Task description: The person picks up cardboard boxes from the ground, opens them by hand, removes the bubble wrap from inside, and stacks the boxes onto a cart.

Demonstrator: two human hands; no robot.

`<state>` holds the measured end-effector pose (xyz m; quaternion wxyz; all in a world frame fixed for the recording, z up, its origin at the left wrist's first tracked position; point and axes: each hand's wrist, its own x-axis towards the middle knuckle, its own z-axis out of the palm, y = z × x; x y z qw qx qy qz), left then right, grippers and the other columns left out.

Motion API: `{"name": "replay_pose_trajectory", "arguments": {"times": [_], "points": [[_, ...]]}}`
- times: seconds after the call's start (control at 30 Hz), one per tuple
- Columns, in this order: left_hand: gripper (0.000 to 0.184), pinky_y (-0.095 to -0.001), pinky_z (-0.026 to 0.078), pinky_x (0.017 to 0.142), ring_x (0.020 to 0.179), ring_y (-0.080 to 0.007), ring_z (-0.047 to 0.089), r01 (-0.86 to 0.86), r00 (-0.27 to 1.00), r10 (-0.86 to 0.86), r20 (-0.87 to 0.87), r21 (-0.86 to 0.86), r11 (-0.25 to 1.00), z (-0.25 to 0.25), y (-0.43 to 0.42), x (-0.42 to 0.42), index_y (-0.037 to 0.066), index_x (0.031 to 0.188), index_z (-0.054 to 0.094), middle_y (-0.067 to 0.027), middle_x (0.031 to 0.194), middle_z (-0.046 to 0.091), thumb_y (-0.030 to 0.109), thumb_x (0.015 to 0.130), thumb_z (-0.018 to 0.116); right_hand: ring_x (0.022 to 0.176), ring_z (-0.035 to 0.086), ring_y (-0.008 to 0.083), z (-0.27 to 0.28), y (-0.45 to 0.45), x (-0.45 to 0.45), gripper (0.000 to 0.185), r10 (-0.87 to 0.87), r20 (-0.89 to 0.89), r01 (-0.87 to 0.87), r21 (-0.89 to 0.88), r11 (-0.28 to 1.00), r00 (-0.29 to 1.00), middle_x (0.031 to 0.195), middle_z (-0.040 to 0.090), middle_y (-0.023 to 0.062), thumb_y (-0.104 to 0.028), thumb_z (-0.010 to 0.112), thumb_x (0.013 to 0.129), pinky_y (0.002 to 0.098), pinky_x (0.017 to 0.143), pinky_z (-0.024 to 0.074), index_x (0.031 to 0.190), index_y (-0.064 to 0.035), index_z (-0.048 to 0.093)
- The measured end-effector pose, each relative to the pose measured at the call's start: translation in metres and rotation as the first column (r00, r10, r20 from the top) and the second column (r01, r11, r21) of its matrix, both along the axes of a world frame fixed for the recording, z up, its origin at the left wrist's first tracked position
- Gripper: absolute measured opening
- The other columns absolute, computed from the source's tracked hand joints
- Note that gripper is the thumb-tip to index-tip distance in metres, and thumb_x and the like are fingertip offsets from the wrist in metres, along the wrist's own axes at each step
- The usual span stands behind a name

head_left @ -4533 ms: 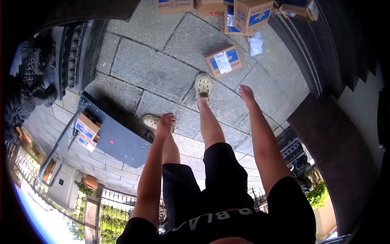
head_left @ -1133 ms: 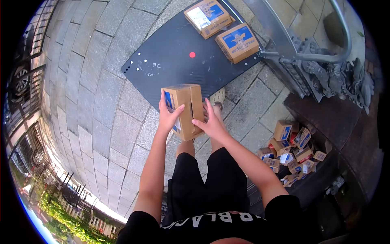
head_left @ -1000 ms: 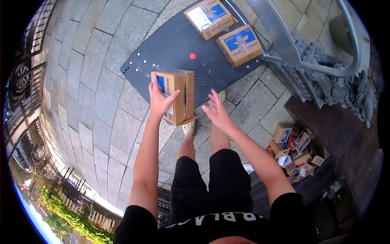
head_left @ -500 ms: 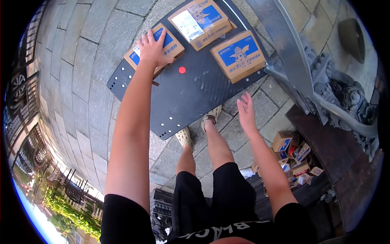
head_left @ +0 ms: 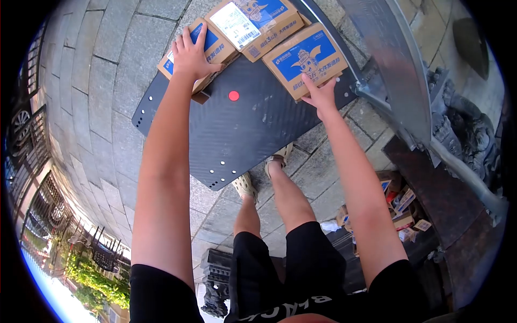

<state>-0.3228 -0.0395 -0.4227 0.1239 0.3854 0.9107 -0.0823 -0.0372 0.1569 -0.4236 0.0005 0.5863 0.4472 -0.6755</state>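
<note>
Three cardboard boxes with blue printed panels lie at the top of the dark cart platform (head_left: 237,134). My left hand (head_left: 189,56) rests with spread fingers on the left box (head_left: 216,47), which touches the middle box. A white label shows on the middle box (head_left: 274,32). At the near edge of the right box (head_left: 304,60), my right hand (head_left: 321,96) touches the cardboard with its thumb and fingers apart. Part of that hand's fingers is hidden by the box edge.
The cart's metal handle (head_left: 396,64) rises on the right, by a carved stone ornament (head_left: 468,126). A pile of small boxes (head_left: 406,215) lies at lower right. My feet in clogs (head_left: 245,185) stand at the platform's near edge. A dark pot (head_left: 470,48) is upper right.
The carried box now lies on the platform beside the middle box. My left hand has stayed on it since the last frame. My right hand has moved up to the right box.
</note>
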Motion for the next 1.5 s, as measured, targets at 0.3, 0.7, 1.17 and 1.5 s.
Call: {"name": "replay_pose_trajectory", "arguments": {"times": [0.3,0.7,1.17,1.5], "points": [[0.129,-0.0571,0.019,0.115,0.143,-0.0456,0.02,0.038,0.999,-0.043,0.03,0.147,0.988,-0.013,-0.008,-0.01,0.03,0.155,0.017,-0.0243,0.156,0.018,0.069,0.051,0.083,0.128,0.044,0.0318,-0.003,-0.01,-0.054,0.113,-0.004,-0.06,0.002,-0.04,0.999,0.998,0.143,0.032,0.0195,-0.013,0.077,0.081,0.0565,0.096,0.0503,0.152,-0.0207,-0.01],[0.113,-0.0464,0.031,0.113,0.137,-0.042,0.034,-0.225,0.969,0.163,0.186,0.396,0.89,0.019,0.072,-0.055,0.002,0.148,0.032,-0.0269,0.148,0.035,0.059,0.063,0.082,0.123,0.051,0.0233,-0.024,-0.015,0.005,0.078,-0.22,-0.071,0.193,-0.276,0.942,0.973,0.132,0.05,0.0097,-0.014,0.082,0.078,0.0434,0.099,0.0459,0.138,-0.0096,0.032],[0.118,-0.0479,0.025,0.115,0.137,-0.0378,0.035,-0.054,0.963,-0.028,0.267,0.295,0.954,0.003,0.077,-0.04,0.004,0.149,0.027,-0.0219,0.146,0.039,0.046,0.058,0.088,0.118,0.056,0.0183,-0.008,-0.036,0.066,0.058,-0.435,-0.203,0.313,-0.445,0.839,0.877,0.131,0.055,0.0066,-0.021,0.07,0.09,0.034,0.097,0.0474,0.139,-0.004,0.042],[0.054,-0.0435,0.027,0.114,0.14,-0.0399,0.032,-0.486,0.87,0.245,0.429,0.657,0.576,0.047,-0.049,0.079,-0.001,0.142,0.036,-0.0257,0.151,0.031,0.019,0.097,0.056,0.12,0.055,0.0203,0.088,-0.034,-0.04,0.056,-0.384,-0.42,0.21,-0.404,0.891,0.822,0.131,0.055,0.0068,-0.023,0.067,0.093,0.0378,0.1,0.047,0.14,-0.0056,0.04]]}}
